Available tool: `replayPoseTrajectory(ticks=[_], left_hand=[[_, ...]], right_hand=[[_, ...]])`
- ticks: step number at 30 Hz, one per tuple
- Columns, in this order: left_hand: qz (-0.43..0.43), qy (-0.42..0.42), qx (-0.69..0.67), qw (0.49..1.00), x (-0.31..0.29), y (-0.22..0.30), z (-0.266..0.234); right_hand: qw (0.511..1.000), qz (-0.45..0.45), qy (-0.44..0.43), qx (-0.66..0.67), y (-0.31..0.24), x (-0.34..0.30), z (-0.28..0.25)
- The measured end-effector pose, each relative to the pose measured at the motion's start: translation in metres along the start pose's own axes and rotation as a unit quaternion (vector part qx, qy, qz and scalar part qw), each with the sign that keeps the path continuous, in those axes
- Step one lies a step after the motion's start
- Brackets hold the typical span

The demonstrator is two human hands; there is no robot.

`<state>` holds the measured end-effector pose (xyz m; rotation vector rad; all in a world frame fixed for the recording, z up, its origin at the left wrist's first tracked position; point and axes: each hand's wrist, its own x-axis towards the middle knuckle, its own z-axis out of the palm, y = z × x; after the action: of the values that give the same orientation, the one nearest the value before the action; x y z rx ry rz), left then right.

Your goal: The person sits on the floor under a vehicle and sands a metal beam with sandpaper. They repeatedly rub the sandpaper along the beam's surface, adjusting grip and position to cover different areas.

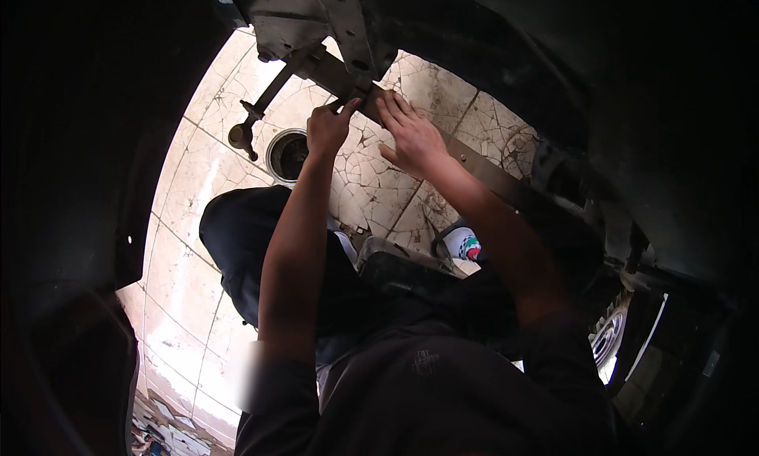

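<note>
A long, flat brown metal bar [338, 78] runs diagonally beneath dark vehicle parts, from the upper middle toward the right. My left hand [329, 130] is closed at its near edge, thumb and forefinger against the metal; the other fingers are curled and partly hidden. My right hand [413, 138] lies on the bar just to the right, with fingers stretched out flat and the thumb apart. Left of the bar hangs a rod with a ball joint [240, 136] at its lower end. Below my left hand's side stands a round, open metal can [286, 156], dark inside.
A dark metal bracket [312, 17] with holes hangs above my hands. Black curved panels [490, 53] surround the opening. Cracked pale floor tiles [205, 187] lie below. A wheel [609, 339] shows at the lower right, and scattered debris [170, 428] at the lower left.
</note>
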<state>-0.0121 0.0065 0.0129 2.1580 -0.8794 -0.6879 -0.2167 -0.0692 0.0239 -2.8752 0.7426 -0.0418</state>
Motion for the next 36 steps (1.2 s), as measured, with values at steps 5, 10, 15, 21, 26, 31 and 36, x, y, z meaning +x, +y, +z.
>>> replayPoseTrajectory(ticks=[5, 10, 15, 21, 26, 31, 36], left_hand=[[-0.012, -0.011, 0.020, 1.000, 0.004, -0.004, -0.008], [-0.051, -0.016, 0.032, 0.998, 0.005, -0.008, -0.004], [-0.032, 0.011, 0.017, 0.999, 0.001, 0.000, 0.003], [-0.043, 0.018, 0.023, 0.999, 0.000, 0.000, 0.005], [-0.038, -0.003, -0.010, 0.999, 0.006, -0.012, 0.001], [-0.009, 0.049, 0.022, 0.999, -0.005, -0.009, 0.007], [-0.030, 0.036, -0.011, 0.999, -0.006, -0.011, 0.006]], right_hand=[[0.999, -0.010, -0.036, 0.028, -0.001, -0.003, -0.008], [0.995, 0.002, -0.096, -0.023, 0.026, -0.079, -0.010], [0.995, 0.012, -0.082, -0.055, 0.019, -0.070, -0.010], [0.999, 0.009, -0.034, -0.033, -0.016, 0.026, -0.017], [0.997, 0.028, -0.073, -0.012, 0.009, -0.019, -0.013], [0.986, 0.068, -0.128, -0.079, 0.062, -0.109, -0.014], [0.992, 0.073, -0.098, -0.040, 0.046, -0.092, -0.007]])
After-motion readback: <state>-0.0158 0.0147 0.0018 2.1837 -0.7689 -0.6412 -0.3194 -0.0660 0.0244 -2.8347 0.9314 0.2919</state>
